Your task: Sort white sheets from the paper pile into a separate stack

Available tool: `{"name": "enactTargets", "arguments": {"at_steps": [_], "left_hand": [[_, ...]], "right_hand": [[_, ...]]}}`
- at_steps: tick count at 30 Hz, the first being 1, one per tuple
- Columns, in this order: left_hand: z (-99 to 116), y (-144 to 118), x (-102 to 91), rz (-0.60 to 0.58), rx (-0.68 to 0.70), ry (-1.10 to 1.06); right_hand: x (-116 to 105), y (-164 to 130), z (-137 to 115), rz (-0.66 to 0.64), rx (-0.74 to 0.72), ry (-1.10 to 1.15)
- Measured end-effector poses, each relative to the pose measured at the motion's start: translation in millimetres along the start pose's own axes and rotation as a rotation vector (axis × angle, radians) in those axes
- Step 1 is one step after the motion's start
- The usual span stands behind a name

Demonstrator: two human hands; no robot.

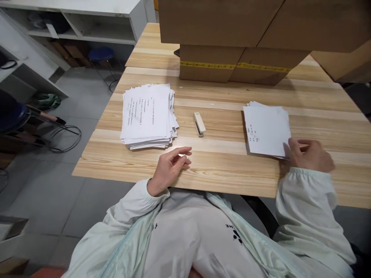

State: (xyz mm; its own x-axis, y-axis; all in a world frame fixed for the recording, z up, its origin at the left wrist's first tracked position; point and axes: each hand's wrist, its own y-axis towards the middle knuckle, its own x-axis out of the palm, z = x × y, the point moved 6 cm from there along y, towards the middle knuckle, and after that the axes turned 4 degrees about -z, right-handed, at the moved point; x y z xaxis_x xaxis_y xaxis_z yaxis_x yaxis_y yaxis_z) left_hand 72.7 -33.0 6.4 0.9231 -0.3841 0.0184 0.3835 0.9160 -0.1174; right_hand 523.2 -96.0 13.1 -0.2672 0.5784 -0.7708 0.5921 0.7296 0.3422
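My left hand hovers over or rests near the table's front edge, fingers loosely bent and apart, with nothing in it. Above and to its left is a thick, uneven stack of printed papers. A small cream stapler lies beyond the fingertips, between the two paper piles. To the right, my right hand is closed at the lower right corner of a thinner paper pile. Its fingertips grip that corner; how many sheets they hold is hidden. The pile's top sheet is mostly blank, with a little print at its lower left.
Large cardboard boxes are stacked at the back of the wooden table, one row banded with yellow tape. A dark object pokes out beside them. Left of the table are a blue stool, white shelving and cables on the floor.
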Motion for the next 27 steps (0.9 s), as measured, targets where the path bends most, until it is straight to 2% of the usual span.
{"name": "enactTargets", "arguments": {"at_steps": [2, 3, 4, 5, 6, 9, 12, 15, 17, 20, 23, 27], "left_hand": [[19.4, 1.1, -22.6, 0.105, 0.103, 0.129], [31.1, 2.6, -37.8, 0.187, 0.179, 0.224], [42.7, 4.8, -53.3, 0.267, 0.261, 0.339], [52.9, 7.7, -68.4, 0.348, 0.340, 0.463], [59.4, 13.2, -78.8, 0.353, 0.401, 0.592], [52.5, 36.7, -95.0, 0.169, 0.437, 0.887], [29.9, 51.6, -104.9, 0.081, 0.388, 0.944], [15.8, 54.4, -109.3, 0.090, 0.382, 0.900], [12.1, 53.1, -110.2, 0.085, 0.392, 0.867], [10.8, 50.7, -111.2, 0.062, 0.397, 0.834], [13.8, 51.1, -112.6, 0.058, 0.387, 0.813], [25.6, 62.7, -116.8, 0.110, 0.340, 0.810]], "right_hand": [[-9.8, -22.5, -17.1, 0.241, 0.089, -0.131], [-10.1, -34.6, -31.8, 0.291, 0.083, -0.137], [-5.7, -45.6, -51.1, 0.271, 0.020, -0.084], [1.7, -56.0, -73.9, 0.209, -0.066, -0.004], [11.2, -66.1, -99.5, 0.120, -0.163, 0.089], [44.7, -92.3, -182.4, -0.199, -0.439, 0.360], [81.7, -101.9, -253.3, -0.476, -0.599, 0.604], [124.9, -95.3, -298.7, -0.646, -0.610, 0.745], [154.3, -89.5, -314.3, -0.707, -0.567, 0.756], [186.6, -87.0, -320.3, -0.732, -0.519, 0.675], [200.5, -90.7, -316.9, -0.741, -0.488, 0.604], [202.7, -92.0, -317.4, -0.733, -0.441, 0.584]]}}
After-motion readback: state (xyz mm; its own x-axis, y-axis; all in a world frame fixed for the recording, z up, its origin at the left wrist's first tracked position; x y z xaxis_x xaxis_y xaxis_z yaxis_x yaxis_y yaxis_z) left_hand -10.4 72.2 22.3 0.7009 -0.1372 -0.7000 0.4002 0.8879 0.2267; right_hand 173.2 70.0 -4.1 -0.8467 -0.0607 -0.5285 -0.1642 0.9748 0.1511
